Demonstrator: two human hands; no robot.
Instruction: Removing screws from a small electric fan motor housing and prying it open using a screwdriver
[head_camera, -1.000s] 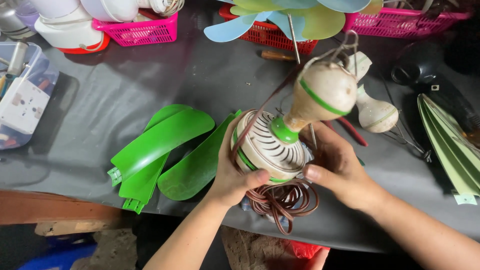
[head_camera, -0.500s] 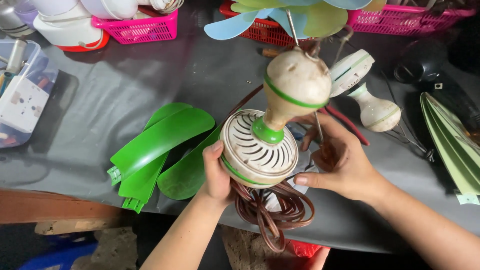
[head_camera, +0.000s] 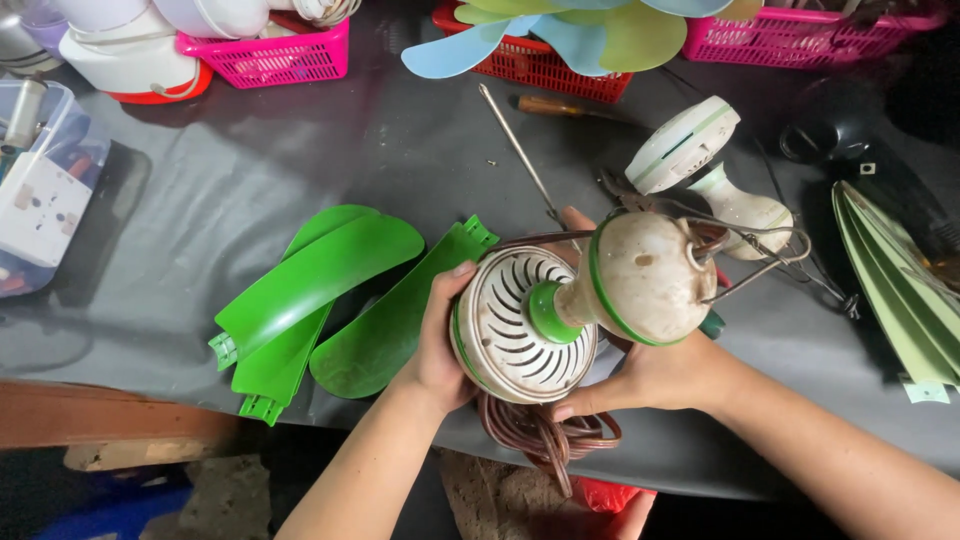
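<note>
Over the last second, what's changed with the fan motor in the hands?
The fan motor has been turned: its cream cap, which pointed up and away, now tips to the right, and the slotted face shows more fully. The left hand keeps its grip on the slotted end, and the right hand now holds from underneath. The brown cord still hangs below. The green blades have not moved.

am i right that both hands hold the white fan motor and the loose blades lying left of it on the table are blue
Not quite. Both hands, left and right, do hold the white fan motor, but the head view shows the loose blades beside it are green, not blue.
</note>
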